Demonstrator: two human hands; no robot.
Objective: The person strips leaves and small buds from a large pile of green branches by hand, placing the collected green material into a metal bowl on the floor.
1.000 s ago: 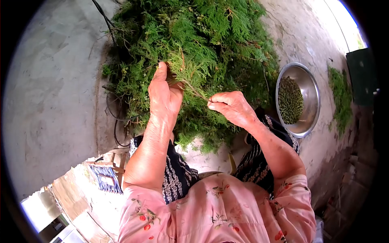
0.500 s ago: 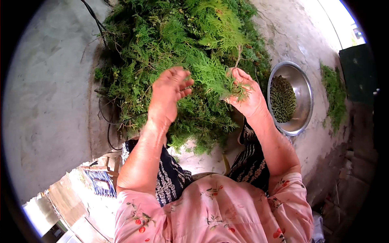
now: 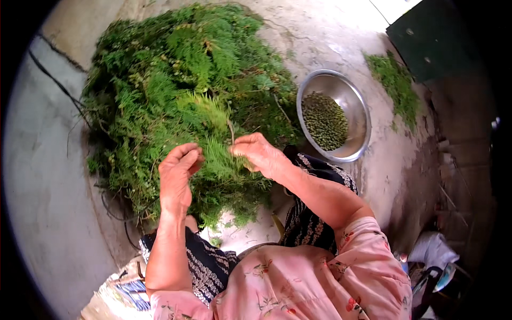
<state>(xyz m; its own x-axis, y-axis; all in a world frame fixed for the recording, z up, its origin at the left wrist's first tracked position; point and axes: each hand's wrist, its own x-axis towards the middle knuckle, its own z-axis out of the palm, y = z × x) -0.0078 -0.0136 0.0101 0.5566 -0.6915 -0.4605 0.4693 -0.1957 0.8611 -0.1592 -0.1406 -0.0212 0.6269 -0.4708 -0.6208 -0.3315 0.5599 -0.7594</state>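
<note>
A leafy evergreen sprig (image 3: 212,113) is pinched by its thin brown stem between the thumb and fingers of my right hand (image 3: 261,153). Its feathery tips spread out over a large heap of cut evergreen branches (image 3: 144,114). Just left of the sprig is my left hand (image 3: 178,169), with thumb and fingers drawn together at the edge of the foliage. Whatever lies between those fingertips, if anything, is too small or hidden to make out. Small green cones partly fill a metal bowl (image 3: 361,114) to the right of the heap.
A separate clump of green sprigs (image 3: 396,88) lies on the concrete floor beyond the bowl, near a dark green panel (image 3: 426,40). Black cable (image 3: 58,74) runs along the left side. A blue-striped seat (image 3: 133,294) is at lower left, and a white bag (image 3: 433,249) at lower right.
The view has turned, so the heap and bowl sit further left. My left hand has gone from spread fingers to fingers drawn together; my right hand still holds the sprig, closer to my left.
</note>
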